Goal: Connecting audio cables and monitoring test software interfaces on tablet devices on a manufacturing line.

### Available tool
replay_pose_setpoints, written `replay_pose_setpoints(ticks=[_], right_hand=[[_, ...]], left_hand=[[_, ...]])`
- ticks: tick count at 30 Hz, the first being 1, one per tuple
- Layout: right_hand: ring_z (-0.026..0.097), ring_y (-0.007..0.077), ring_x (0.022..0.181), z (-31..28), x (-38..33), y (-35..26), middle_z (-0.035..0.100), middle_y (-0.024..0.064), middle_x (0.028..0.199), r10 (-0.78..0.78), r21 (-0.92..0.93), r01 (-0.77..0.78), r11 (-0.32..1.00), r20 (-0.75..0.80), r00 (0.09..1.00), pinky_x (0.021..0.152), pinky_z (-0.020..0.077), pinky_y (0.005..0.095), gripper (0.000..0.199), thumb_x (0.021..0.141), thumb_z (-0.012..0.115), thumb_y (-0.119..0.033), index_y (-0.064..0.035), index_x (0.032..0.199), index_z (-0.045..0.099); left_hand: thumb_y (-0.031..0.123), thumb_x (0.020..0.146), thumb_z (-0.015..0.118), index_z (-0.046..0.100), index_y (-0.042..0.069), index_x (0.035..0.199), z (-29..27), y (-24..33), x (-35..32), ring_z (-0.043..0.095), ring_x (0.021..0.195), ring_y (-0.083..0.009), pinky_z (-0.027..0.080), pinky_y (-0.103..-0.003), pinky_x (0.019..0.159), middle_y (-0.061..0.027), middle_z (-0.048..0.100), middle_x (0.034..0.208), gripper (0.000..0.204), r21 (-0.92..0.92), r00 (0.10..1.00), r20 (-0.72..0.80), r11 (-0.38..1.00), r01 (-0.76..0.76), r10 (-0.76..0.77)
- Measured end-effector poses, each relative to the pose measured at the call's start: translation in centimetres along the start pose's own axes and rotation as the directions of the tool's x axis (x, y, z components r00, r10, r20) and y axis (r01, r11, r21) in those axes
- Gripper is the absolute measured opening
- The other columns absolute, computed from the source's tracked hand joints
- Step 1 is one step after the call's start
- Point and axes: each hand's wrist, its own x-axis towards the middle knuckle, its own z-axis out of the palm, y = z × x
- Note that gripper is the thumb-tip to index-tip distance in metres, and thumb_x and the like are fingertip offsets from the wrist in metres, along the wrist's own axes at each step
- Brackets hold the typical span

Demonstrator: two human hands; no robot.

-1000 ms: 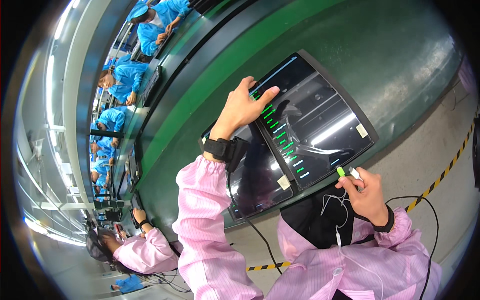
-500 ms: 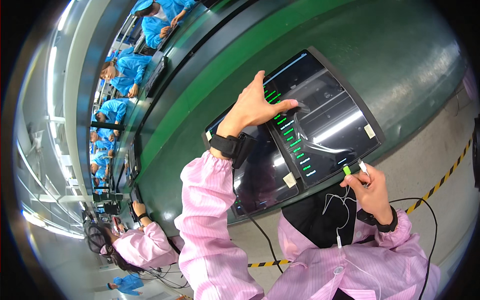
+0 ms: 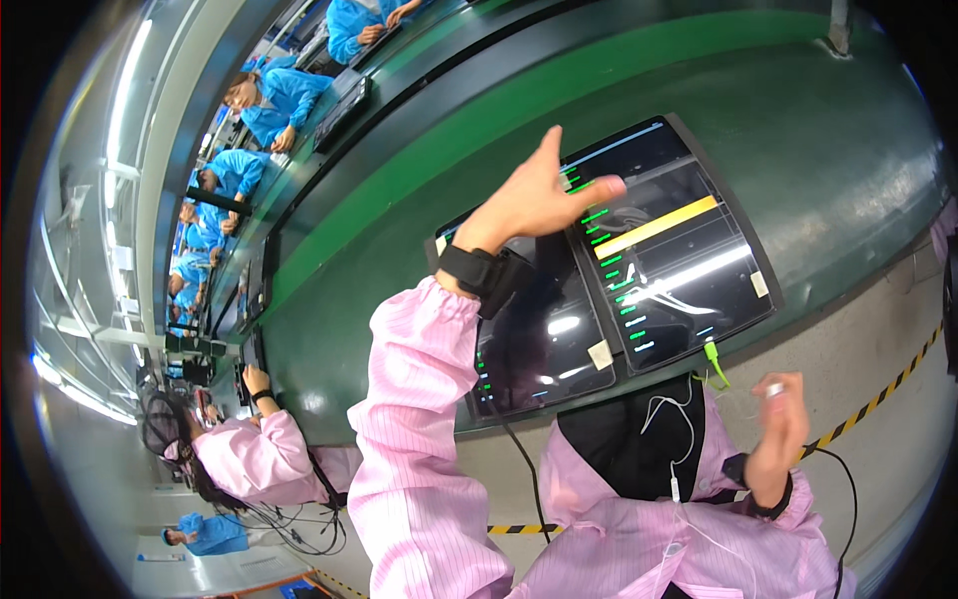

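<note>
- Left hand (image 3: 529, 205): spread, thumb well apart from the fingers, nothing gripped. It lies over the upper left part of the flat, black-glass tablet (image 3: 689, 255); whether the thumb touches the glass, I cannot tell.
- Right hand (image 3: 778, 429): fingers curled and slightly blurred, apart from the tablet and off the edge of the green-topped table (image 3: 838, 190). A small pale piece shows at the fingertips; whether it is gripped, I cannot tell.
- Tablet: flat on the table, under and to the right of the left hand, screen lit with green text lines and a yellow-orange bar (image 3: 659, 228).
- Bright green plug with a short green tail (image 3: 711, 351): at the tablet's near edge, up and to the left of the right hand, held by neither hand. It appears seated.
- Second black-glass tablet (image 3: 549, 299): below the left hand, beside the first, partly covered by wrist and sleeve.
- Step in hand, as judged: a check of the tablet with the plug fitted.
- Next move, as judged: calls for reading the screen response, with the left hand steadying the tablet.
</note>
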Motion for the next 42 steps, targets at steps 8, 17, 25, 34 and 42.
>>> replay_pose_setpoints(ticks=[8,17,25,34,42], right_hand=[[0.039,0.0139,0.048,5.4,-1.9,-2.6,0.043,0.0061,0.059,-0.081,0.292,-0.129,0.948,0.612,0.787,0.044,0.0292,0.0274,0.017,0.083,0.060,-0.010,0.0014,0.071,0.059],[0.036,0.0134,0.043,11.4,-4.0,-3.0,0.042,0.0107,0.050,0.059,0.242,-0.347,0.906,0.740,0.670,0.041,0.0303,0.0284,0.026,0.086,0.057,-0.014,0.0049,0.069,0.054],[0.054,0.0080,0.049,12.8,-4.0,-2.6,0.059,0.0069,0.058,0.057,0.158,-0.288,0.945,0.784,0.618,0.044,0.0407,0.0221,0.025,0.089,0.054,-0.015,0.0048,0.076,0.061],[0.041,0.0096,0.043,13.4,-4.6,-2.7,0.048,0.0076,0.050,0.115,0.180,-0.363,0.914,0.744,0.659,0.042,0.0331,0.0276,0.025,0.088,0.054,-0.015,0.0043,0.073,0.059],[0.054,0.0075,0.050,13.9,-5.0,-2.1,0.053,0.0031,0.056,0.126,0.171,-0.376,0.911,0.752,0.646,0.046,0.0419,0.0212,0.030,0.093,0.047,-0.018,0.0031,0.074,0.055]], left_hand=[[0.052,0.086,0.051,0.044,-0.003,0.125,-3.7,-9.0,-5.6,0.052,0.112,-0.0314,0.040,-0.036,0.093,-0.0228,0.054,0.119,0.067,0.250,0.962,-0.244,0.951,0.183,-0.121],[0.042,0.092,0.044,0.047,-0.004,0.120,-2.4,-14.5,-8.2,0.057,0.102,-0.0209,0.039,-0.030,0.092,-0.0145,0.064,0.103,0.054,-0.341,0.881,-0.444,0.940,0.004,-0.164],[0.053,0.094,0.023,0.033,-0.009,0.128,-1.8,-15.7,-9.0,0.039,0.122,-0.0237,0.024,-0.033,0.106,-0.0176,0.051,0.123,0.072,-0.689,0.920,-0.331,0.720,-0.084,-0.209],[0.055,0.094,0.018,0.029,-0.010,0.130,-1.8,-15.6,-9.4,0.029,0.129,-0.0218,0.014,-0.032,0.109,-0.0176,0.045,0.129,0.075,-0.732,0.947,-0.282,0.673,-0.110,-0.152],[0.053,0.095,0.019,0.032,-0.009,0.129,-1.8,-15.7,-9.4,0.029,0.128,-0.0214,0.015,-0.032,0.109,-0.0158,0.045,0.129,0.072,-0.726,0.951,-0.272,0.680,-0.104,-0.145]])
